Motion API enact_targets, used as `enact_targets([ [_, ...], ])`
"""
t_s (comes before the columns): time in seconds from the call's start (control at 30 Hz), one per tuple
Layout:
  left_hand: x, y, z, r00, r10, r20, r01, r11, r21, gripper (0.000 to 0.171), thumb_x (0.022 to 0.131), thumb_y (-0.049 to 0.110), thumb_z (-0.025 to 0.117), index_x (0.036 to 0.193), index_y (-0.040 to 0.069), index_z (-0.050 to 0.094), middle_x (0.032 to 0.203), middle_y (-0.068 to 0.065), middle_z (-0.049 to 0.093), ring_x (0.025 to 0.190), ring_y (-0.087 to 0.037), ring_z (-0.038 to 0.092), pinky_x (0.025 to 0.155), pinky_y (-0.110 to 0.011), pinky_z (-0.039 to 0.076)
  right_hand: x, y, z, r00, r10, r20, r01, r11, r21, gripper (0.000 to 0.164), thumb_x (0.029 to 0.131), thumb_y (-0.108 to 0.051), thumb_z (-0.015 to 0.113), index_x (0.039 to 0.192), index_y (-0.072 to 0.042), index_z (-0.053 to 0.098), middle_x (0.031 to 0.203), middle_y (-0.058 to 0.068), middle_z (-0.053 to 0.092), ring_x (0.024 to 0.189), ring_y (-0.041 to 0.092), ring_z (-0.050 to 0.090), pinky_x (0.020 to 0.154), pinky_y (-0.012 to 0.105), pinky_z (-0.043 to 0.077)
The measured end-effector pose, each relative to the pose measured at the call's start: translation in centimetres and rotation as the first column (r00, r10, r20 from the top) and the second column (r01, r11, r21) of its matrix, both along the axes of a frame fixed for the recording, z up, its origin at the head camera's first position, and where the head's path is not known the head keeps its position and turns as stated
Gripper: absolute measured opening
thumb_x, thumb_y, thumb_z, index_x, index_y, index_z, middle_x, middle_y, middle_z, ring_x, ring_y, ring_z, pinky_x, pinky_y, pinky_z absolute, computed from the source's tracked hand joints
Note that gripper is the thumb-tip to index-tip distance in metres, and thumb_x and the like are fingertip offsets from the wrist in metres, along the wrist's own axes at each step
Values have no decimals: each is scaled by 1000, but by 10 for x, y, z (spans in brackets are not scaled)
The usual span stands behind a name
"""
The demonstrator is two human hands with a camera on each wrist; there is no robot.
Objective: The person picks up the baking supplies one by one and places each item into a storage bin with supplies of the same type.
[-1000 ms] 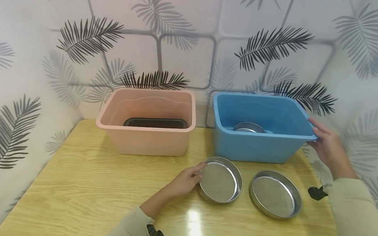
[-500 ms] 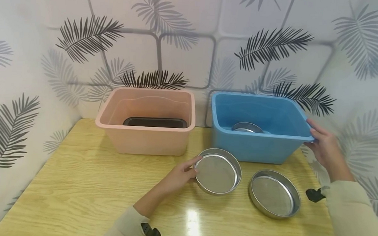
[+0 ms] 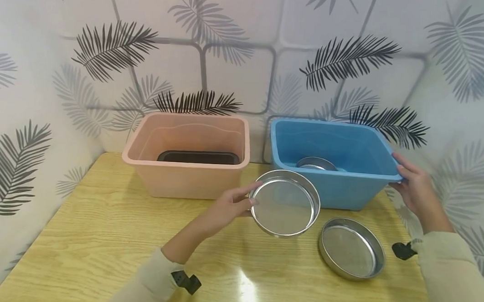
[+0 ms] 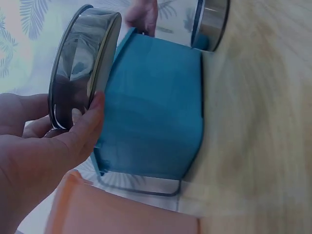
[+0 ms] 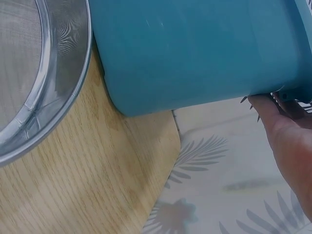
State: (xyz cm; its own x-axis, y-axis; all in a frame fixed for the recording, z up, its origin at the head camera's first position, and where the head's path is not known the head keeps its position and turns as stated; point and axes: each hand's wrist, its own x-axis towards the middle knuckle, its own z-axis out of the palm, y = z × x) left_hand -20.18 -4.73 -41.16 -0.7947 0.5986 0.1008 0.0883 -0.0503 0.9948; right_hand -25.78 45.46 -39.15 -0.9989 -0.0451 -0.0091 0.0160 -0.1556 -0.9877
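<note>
My left hand (image 3: 226,209) pinches the left edge of a round metal sieve (image 3: 285,208), raised off the table in front of the blue bin. In the left wrist view the sieve (image 4: 85,63) is seen side-on, thumb and fingers about its rim. The right hand (image 3: 418,192) grips the right rim of the blue bin (image 3: 322,189); in the right wrist view its fingers reach under the bin's lip, partly hidden. Inside that bin lies another round metal piece (image 3: 317,163), only partly visible. A second sieve (image 3: 352,249) rests on the table at the right.
A pink bin (image 3: 188,182) stands left of the blue one, with a dark-rimmed item (image 3: 198,157) inside. Both bins stand at the back of the wooden table (image 3: 98,234), near the leaf-patterned wall (image 3: 237,78). The table's right edge runs below the right hand.
My left hand has lifted the sieve off the table and brought it toward the blue bin. The blue bin shifted slightly left early on, with the right hand still on its rim.
</note>
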Motion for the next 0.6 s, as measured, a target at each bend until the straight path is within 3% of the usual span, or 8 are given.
enact_targets([
  [0.3,-11,3,31,996,-30,-86,31,1000,7,52,106,12,51,156,13,38,156,-11,44,122,-39,62,101,-42,54,0,0,0,1000,-2,3,2,1000,21,60,109,-28,42,162,-21,14,169,3,-9,153,33,-11,120,49,0],
  [0.43,-16,6,41,993,-33,-117,31,999,-14,52,106,12,50,157,14,38,155,-9,45,121,-35,63,99,-37,55,1,1,-1,1000,4,-2,-4,1000,8,60,109,-27,42,162,-20,14,169,4,-10,153,32,-12,120,47,-1],
  [0.6,-26,10,52,994,-32,-106,32,999,-10,52,106,12,51,157,15,38,156,-8,44,125,-33,62,100,-37,55,1,1,-1,1000,10,-8,-10,1000,-17,59,109,-25,42,161,-21,15,169,4,-10,153,32,-12,120,47,-2],
])
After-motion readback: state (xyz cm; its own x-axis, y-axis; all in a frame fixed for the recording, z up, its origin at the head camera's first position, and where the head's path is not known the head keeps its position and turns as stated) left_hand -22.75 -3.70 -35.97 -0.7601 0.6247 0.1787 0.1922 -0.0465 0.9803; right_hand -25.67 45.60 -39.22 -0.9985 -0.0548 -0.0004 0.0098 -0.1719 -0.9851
